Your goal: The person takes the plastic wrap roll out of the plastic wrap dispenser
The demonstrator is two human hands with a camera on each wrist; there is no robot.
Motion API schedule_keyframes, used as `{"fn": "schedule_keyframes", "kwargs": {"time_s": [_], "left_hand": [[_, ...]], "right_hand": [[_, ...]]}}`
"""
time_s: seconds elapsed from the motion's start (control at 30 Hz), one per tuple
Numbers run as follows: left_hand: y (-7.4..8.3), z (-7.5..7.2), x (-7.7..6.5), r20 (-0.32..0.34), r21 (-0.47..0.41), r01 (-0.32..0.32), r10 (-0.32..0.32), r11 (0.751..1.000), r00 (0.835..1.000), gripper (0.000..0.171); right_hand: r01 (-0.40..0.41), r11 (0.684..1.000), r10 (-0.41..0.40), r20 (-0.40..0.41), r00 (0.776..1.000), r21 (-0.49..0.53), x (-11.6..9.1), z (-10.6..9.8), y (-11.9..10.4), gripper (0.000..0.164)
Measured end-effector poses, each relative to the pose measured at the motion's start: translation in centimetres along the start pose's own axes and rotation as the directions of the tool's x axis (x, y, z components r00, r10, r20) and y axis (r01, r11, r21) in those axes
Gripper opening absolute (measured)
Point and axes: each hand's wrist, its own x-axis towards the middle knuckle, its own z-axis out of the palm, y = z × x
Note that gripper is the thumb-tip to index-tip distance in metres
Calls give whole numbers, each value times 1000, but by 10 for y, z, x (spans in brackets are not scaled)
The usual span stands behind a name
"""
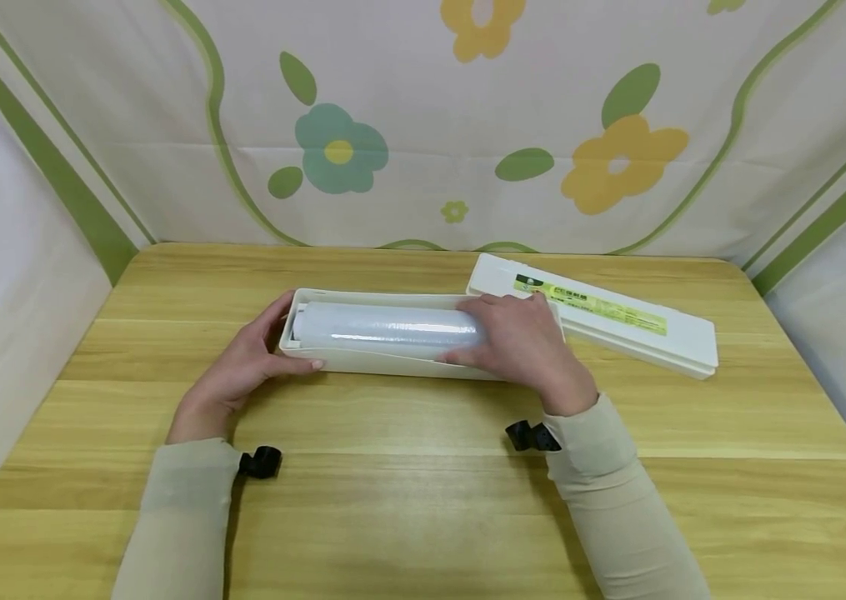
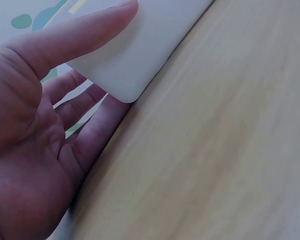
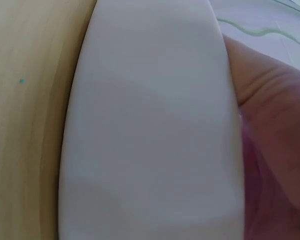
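An open white cling film box (image 1: 377, 364) lies lengthwise on the table, its front wall bowed along the rim. Inside it sits a shiny roll of cling film (image 1: 385, 325). My left hand (image 1: 237, 364) holds the box's left end, thumb along the front wall and fingers behind; the left wrist view shows the thumb (image 2: 90, 37) flat against the white side. My right hand (image 1: 523, 340) reaches over the rim and grips the roll near its right end, fingers on the far side and thumb on the near side. In the right wrist view the box wall (image 3: 150, 125) hides most of that hand.
The white lid (image 1: 685, 340), with a green and yellow label, lies at an angle behind and right of the box. A wood-grain table (image 1: 392, 500) spreads underneath. A flowered curtain (image 1: 423, 150) hangs along the table's back edge.
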Motion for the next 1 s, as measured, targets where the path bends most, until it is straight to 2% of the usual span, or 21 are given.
{"fn": "schedule_keyframes", "kwargs": {"time_s": [0.23, 0.53, 0.7, 0.83, 1.0], "left_hand": [[-1, 0, -1, -8, 20, -8, 8, 1000, 1000, 115], [-1, 1, -1, -17, 28, -24, 25, 999, 1000, 114], [-1, 1, -1, -20, 30, -35, 35, 999, 999, 113], [-1, 1, -2, -19, 24, -38, 38, 999, 999, 113], [-2, 0, -1, -15, 24, -52, 52, 998, 999, 110]], "right_hand": [[-3, 999, 5, -49, 999, 41, -4, 9, 4, 80], [50, 982, -3, -255, 967, 181, -10, 17, 10, 74], [51, 971, 17, -280, 960, 235, -10, 18, 10, 74], [58, 969, 17, -302, 953, 239, -8, 19, 11, 74], [94, 960, 9, -362, 932, 264, -8, 20, 13, 73]]}}
